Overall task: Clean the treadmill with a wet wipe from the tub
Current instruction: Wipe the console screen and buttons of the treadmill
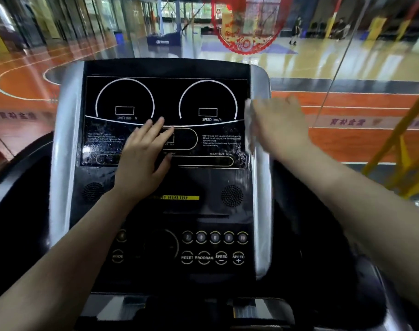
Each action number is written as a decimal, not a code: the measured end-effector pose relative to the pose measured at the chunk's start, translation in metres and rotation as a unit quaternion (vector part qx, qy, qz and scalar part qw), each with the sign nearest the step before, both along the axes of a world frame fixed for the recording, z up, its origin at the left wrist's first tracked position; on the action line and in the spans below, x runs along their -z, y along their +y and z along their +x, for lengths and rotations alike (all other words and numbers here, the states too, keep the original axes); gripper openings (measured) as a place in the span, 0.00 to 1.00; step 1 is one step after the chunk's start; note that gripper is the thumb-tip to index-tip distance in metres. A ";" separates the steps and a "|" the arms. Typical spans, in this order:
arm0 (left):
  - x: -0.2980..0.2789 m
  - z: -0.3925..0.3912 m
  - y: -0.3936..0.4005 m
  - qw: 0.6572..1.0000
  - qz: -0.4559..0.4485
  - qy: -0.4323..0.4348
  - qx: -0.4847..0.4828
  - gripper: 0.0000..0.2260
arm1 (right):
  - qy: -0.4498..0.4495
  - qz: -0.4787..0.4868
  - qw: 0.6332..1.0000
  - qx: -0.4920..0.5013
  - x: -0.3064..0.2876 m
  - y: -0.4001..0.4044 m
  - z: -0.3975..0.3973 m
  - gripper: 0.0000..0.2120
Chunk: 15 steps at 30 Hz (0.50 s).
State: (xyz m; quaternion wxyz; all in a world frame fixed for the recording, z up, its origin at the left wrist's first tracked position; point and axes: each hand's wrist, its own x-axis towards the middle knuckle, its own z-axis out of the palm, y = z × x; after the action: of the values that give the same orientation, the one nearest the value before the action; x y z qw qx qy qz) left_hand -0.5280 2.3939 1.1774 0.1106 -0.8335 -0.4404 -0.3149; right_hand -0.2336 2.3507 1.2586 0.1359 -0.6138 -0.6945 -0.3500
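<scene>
Facing the treadmill console (160,182), black panel with silver side rails. Left hand (141,158) lies flat on the display, fingers straight and spread, holding nothing. Right hand (277,125), blurred, presses a white wipe (249,125) against the right silver rail (261,91); finger curl cannot be told.

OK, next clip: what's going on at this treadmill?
A person is wiping down the treadmill console. The right hand presses a white wet wipe against the console's right silver edge, blurred with motion. The left hand rests flat, fingers spread, on the display panel. The panel's lower part glistens wet. No tub is in view.
</scene>
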 end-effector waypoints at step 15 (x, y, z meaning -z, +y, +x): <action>0.012 0.001 0.000 0.995 0.042 -0.080 0.051 0.24 | 0.279 0.098 0.954 0.045 0.072 -0.032 -0.035 0.05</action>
State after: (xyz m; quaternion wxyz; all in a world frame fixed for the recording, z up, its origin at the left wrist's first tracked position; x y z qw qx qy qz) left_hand -0.5266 2.3937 1.1652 0.0943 -0.8216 -0.3911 -0.4039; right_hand -0.2688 2.3182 1.1865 0.3685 -0.7009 -0.5629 -0.2370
